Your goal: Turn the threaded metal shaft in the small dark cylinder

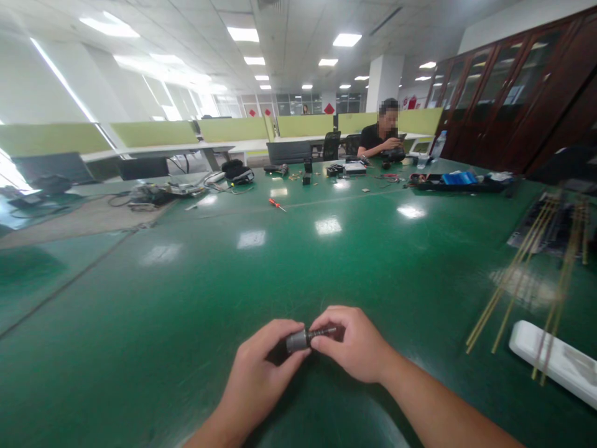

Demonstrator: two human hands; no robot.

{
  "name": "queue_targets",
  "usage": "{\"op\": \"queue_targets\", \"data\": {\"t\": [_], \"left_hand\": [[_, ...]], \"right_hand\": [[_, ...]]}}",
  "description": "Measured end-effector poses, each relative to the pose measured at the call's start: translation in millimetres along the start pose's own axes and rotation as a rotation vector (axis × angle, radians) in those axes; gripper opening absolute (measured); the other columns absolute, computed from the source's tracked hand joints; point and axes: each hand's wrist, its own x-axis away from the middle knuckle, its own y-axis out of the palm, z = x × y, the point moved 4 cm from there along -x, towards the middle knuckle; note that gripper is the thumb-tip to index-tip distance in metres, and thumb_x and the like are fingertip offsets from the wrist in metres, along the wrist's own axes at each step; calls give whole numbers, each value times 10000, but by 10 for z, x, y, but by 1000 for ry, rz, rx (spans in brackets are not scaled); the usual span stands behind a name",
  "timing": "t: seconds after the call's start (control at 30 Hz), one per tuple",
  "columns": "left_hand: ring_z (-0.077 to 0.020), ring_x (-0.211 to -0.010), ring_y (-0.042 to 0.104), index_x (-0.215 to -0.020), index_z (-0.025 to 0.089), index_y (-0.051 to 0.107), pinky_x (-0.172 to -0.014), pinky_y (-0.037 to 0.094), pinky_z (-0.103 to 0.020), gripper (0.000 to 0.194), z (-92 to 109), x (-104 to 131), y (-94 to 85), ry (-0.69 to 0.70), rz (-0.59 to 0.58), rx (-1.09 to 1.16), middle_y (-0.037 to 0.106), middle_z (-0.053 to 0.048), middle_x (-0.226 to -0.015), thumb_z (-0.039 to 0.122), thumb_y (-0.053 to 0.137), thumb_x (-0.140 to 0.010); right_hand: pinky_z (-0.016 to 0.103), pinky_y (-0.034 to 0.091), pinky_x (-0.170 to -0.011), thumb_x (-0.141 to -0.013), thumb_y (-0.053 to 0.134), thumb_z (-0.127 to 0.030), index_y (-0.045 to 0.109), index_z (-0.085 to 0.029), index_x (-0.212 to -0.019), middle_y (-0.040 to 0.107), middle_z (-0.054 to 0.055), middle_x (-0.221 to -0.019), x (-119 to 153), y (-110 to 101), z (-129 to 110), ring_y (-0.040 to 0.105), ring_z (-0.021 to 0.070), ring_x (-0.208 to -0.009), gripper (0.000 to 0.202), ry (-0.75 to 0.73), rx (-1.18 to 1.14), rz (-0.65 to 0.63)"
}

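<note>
Between my two hands, just above the green table, is a small dark grey cylindrical part [297,340] with a thin ridged shaft [324,332] pointing right. My left hand [259,364] grips the thick cylinder, thumb below and fingers above. At the other end, my right hand [357,342] pinches around the shaft near where it meets the cylinder. The part lies roughly level. Its exact kind is too small to make out, and the fingertips cover some of it.
A red-handled screwdriver [276,204] lies farther out on the green table [209,280]. Thin yellowish rods [513,280] and a white power strip [555,358] are at the right. Cables and electronic parts [158,193] sit far left. A person [380,137] sits across the table.
</note>
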Motion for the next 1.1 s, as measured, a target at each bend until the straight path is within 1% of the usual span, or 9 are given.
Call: {"op": "queue_targets", "data": {"t": [0.13,0.33,0.5,0.8,1.1], "left_hand": [[-167,-882,697,-1025,268,698,-806,562,-242,181,-16,7,-5,-2,-3,-5,727,-1,-976,289,725,-848],[-170,-878,699,-1025,262,700,-805,565,-245,179,2,7,-8,11,3,-12,728,-6,-974,287,722,-849],[-150,-871,700,-1026,277,697,-810,558,-217,185,16,2,-17,18,14,-18,728,16,-971,281,730,-844],[-144,-879,698,-1042,285,693,-823,556,-215,191,-11,4,-9,34,22,-33,726,25,-982,285,724,-853],[-122,-895,691,-1060,307,681,-834,543,-189,209,-21,14,-5,44,18,-35,720,50,-995,285,726,-857]], "right_hand": [[260,456,-655,-765,719,-164,769,-198,-854,693,15,-796,5,-10,-10,615,155,-712,107,-10,14,7],[259,453,-651,-766,714,-156,770,-189,-852,694,15,-786,12,-12,-29,614,154,-709,107,-8,6,4],[258,454,-646,-762,715,-152,771,-186,-842,691,16,-783,9,-13,-14,615,153,-703,104,-6,8,11],[247,453,-639,-762,717,-155,776,-174,-838,696,19,-772,5,-23,-22,613,150,-694,98,14,16,22],[241,458,-639,-758,716,-150,777,-170,-843,707,25,-786,0,-26,-9,623,150,-703,106,15,13,24]]}}
